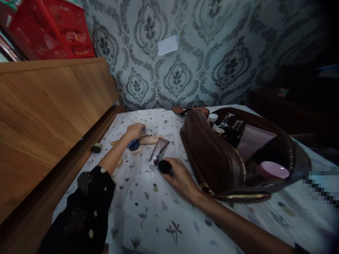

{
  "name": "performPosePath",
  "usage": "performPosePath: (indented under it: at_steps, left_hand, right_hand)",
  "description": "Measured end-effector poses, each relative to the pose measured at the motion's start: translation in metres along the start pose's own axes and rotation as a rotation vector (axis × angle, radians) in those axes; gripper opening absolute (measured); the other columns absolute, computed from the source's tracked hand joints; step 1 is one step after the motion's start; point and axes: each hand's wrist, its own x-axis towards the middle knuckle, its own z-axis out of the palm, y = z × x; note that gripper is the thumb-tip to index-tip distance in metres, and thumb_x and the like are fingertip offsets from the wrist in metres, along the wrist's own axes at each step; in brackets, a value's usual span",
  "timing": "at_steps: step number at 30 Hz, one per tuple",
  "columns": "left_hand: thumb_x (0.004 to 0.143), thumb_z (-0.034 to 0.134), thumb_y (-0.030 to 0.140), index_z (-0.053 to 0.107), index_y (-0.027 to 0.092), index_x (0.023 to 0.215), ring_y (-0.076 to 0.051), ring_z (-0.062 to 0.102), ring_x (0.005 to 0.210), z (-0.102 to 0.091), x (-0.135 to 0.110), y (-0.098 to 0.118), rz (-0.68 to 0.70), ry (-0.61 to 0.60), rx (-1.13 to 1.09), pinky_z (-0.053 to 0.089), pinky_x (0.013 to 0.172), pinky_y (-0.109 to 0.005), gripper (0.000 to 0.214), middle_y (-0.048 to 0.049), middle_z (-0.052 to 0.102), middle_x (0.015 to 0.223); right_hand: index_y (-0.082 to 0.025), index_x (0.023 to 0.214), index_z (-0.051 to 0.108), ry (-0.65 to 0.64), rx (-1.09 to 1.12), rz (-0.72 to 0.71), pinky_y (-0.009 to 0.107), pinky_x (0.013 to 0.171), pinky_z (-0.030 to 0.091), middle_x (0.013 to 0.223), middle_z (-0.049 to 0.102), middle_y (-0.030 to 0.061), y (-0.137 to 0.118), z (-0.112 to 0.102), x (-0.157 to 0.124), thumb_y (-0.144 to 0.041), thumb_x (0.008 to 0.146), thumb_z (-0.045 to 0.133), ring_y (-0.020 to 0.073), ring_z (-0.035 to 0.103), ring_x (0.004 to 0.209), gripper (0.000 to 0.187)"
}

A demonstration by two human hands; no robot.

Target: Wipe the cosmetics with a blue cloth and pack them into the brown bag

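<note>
My left hand is closed with its fingers curled down among the cosmetics on the patterned sheet. Bits of blue show around it, but what it grips is hidden. Just below it stands a small jar with a dark blue lid. Beside that lie a peach tube and a greyish-brown tube with a silver cap. My right hand is wrapped round a small black-topped round container, close to the silver cap.
An open brown leather bag on the right holds bottles, a pink tube and a pink oval item. A small round container sits by the wooden edge at left. A red basket rests on the wooden cabinet.
</note>
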Motion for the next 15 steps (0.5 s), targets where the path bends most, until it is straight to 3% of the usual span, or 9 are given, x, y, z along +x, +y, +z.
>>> performPosePath:
  at_steps: [3,6,15]
  left_hand:
    - [0.095,0.063,0.038,0.062,0.016,0.123,-0.024,0.065,0.107,0.006,0.036,-0.008,0.05,-0.205,0.015,0.057,0.091,-0.045,0.035,-0.0092,0.064,0.125]
    - [0.095,0.063,0.038,0.062,0.016,0.124,-0.026,0.064,0.109,0.015,0.051,-0.013,0.105,-0.302,0.014,0.057,0.092,-0.045,0.036,-0.0089,0.063,0.126]
    - [0.095,0.063,0.038,0.06,0.016,0.127,-0.025,0.064,0.111,0.019,0.052,-0.015,0.138,-0.324,0.047,0.057,0.092,-0.046,0.038,-0.0099,0.062,0.129]
  right_hand:
    - [-0.02,0.12,0.065,0.017,0.038,0.002,0.046,0.098,0.053,0.116,0.07,0.01,0.002,0.001,0.0,-0.013,0.077,0.065,0.0276,0.063,0.113,0.044]
    - [-0.021,0.124,0.064,0.015,0.037,-0.012,0.046,0.1,0.052,0.119,0.07,0.0099,0.004,0.003,0.0,-0.013,0.077,0.066,0.0274,0.063,0.115,0.047]
    - [-0.018,0.127,0.06,0.009,-0.001,-0.049,0.045,0.098,0.052,0.122,0.069,0.0132,-0.001,-0.002,0.001,-0.02,0.08,0.069,0.0283,0.063,0.115,0.047]
